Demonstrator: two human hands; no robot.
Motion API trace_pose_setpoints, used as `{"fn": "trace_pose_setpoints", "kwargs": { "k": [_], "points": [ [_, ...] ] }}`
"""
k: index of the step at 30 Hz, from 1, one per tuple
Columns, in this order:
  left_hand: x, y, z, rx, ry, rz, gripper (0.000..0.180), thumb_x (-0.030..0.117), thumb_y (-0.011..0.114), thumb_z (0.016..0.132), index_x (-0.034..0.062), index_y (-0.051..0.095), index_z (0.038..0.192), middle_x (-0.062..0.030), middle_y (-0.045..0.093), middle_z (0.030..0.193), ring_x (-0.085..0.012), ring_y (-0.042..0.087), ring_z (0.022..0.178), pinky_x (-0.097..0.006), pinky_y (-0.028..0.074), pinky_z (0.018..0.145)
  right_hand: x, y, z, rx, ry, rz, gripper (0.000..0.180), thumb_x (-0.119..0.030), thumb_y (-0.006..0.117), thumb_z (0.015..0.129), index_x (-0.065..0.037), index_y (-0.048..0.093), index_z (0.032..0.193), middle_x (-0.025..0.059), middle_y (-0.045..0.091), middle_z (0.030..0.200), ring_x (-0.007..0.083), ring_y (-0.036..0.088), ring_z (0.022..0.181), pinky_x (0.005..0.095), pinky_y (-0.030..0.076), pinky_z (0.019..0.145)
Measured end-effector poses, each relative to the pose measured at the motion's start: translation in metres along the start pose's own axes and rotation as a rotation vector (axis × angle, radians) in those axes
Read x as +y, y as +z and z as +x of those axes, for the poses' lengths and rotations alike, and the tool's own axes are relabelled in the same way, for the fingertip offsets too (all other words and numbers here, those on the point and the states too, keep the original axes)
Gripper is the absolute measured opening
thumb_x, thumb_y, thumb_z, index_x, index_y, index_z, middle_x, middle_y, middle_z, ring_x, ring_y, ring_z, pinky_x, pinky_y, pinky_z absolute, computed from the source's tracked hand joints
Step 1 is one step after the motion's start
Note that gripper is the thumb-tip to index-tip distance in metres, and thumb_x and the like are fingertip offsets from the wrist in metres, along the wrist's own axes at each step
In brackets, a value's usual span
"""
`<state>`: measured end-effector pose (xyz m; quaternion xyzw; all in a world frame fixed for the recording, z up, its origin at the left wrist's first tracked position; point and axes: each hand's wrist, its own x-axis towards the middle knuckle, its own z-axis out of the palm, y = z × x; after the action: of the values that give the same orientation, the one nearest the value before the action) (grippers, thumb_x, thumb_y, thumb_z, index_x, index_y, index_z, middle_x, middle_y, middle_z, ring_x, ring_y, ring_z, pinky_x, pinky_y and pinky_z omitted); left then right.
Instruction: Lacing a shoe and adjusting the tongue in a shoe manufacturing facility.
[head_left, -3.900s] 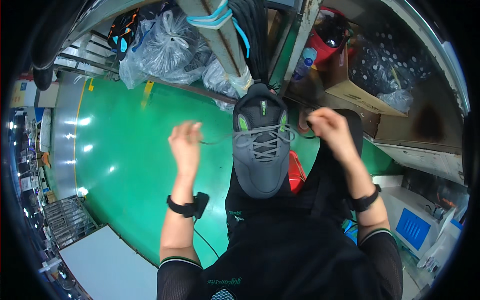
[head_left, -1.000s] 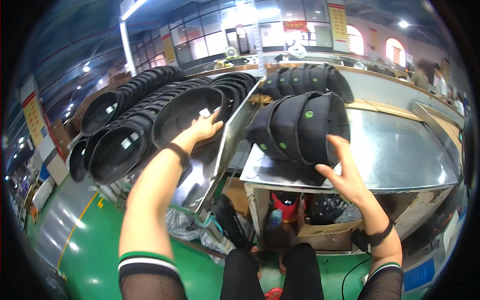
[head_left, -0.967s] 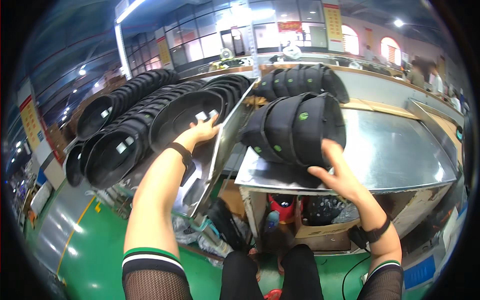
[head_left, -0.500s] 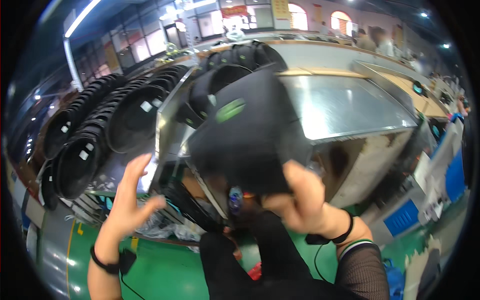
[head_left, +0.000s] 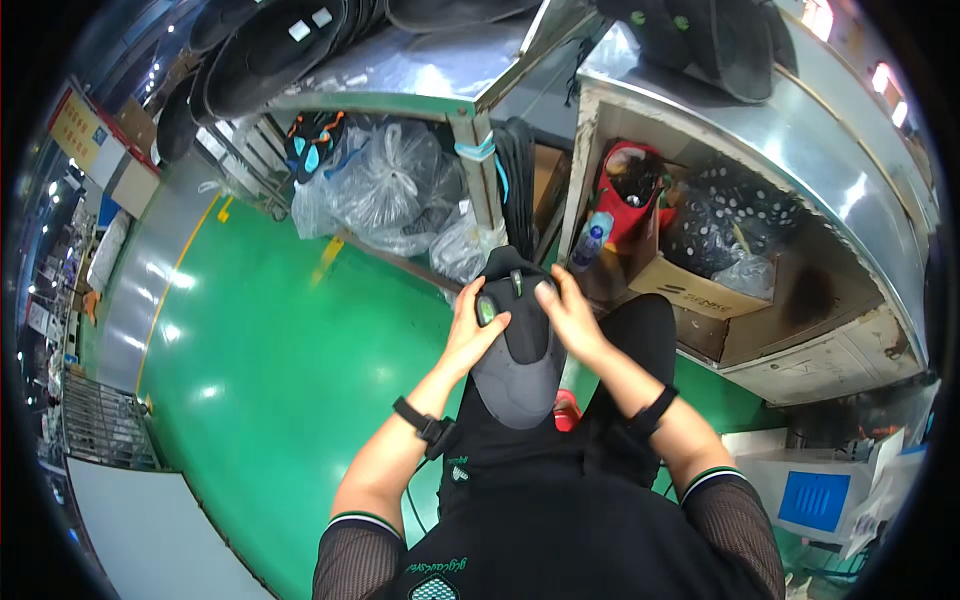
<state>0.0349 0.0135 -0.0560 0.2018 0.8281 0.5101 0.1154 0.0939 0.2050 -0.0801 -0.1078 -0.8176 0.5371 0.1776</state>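
Observation:
Between my thighs, toe end toward me, is a black shoe upper (head_left: 520, 385) with a rounded dark grey front and small green marks near its far end. My left hand (head_left: 470, 332) grips its left side, thumb over the top beside a green mark. On the opposite side, my right hand (head_left: 572, 318) holds it with the thumb pressed on top and the fingers curled round the edge. Its underside is hidden from view.
Nested black pieces (head_left: 275, 62) with white stickers lie on a metal table at upper left, above clear plastic bags (head_left: 395, 185). At right, a metal-topped bench holds a cardboard box (head_left: 690, 290), a red bag (head_left: 622, 210) and a bottle (head_left: 592, 240). The floor (head_left: 270, 390) is green.
The view has tipped down toward my lap. The black upper has moved down from my raised right hand to between my legs, and my left hand has closed on it.

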Motion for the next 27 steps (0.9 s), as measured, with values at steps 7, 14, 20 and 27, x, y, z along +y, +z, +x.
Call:
{"fn": "trace_pose_setpoints", "kwargs": {
  "k": [7, 14, 20, 27],
  "points": [
    [-0.046, 0.003, 0.018, -0.113, -0.117, -0.167, 0.073, 0.038, 0.065, 0.088, 0.0051, 0.029, 0.143, -0.0229, 0.038, 0.142, -0.0345, 0.036, 0.135, -0.039, 0.030, 0.111, 0.000, 0.015, 0.030, -0.007, 0.098, 0.064, 0.055, -0.034, 0.057, 0.095, 0.001, 0.044, 0.135, 0.0222, 0.045, 0.135, 0.0379, 0.046, 0.124, 0.0401, 0.034, 0.107],
    [-0.043, 0.021, 0.026, -0.097, -0.023, -0.033, 0.076, 0.035, 0.068, 0.086, 0.0034, 0.029, 0.143, -0.0276, 0.037, 0.138, -0.0405, 0.038, 0.131, -0.044, 0.032, 0.110, -0.060, 0.004, 0.200, 0.368, -0.027, 0.229, 0.035, -0.021, 0.052, 0.096, 0.001, 0.055, 0.124, 0.0216, 0.056, 0.129, 0.0306, 0.051, 0.124, 0.0367, 0.038, 0.104],
    [-0.039, 0.015, 0.024, -0.041, -0.037, -0.003, 0.078, 0.034, 0.070, 0.085, 0.0028, 0.029, 0.143, -0.0276, 0.036, 0.138, -0.0411, 0.038, 0.130, -0.045, 0.032, 0.109, -0.064, 0.006, 0.182, 0.434, -0.181, 0.248, 0.019, -0.017, 0.055, 0.095, 0.001, 0.058, 0.100, 0.0155, 0.063, 0.118, 0.0272, 0.062, 0.102, 0.0344, 0.046, 0.090],
    [0.086, -0.025, 0.027, -0.322, -0.026, -0.902, 0.080, 0.032, 0.071, 0.085, -0.0030, 0.031, 0.144, -0.0156, 0.050, 0.136, -0.0278, 0.048, 0.128, -0.041, 0.040, 0.104, -0.111, -0.067, -0.008, -0.498, -0.755, -0.184, 0.004, -0.008, 0.058, 0.085, -0.010, 0.058, 0.088, 0.0047, 0.059, 0.080, 0.0228, 0.059, 0.072, 0.0317, 0.048, 0.060]
  ]
}}
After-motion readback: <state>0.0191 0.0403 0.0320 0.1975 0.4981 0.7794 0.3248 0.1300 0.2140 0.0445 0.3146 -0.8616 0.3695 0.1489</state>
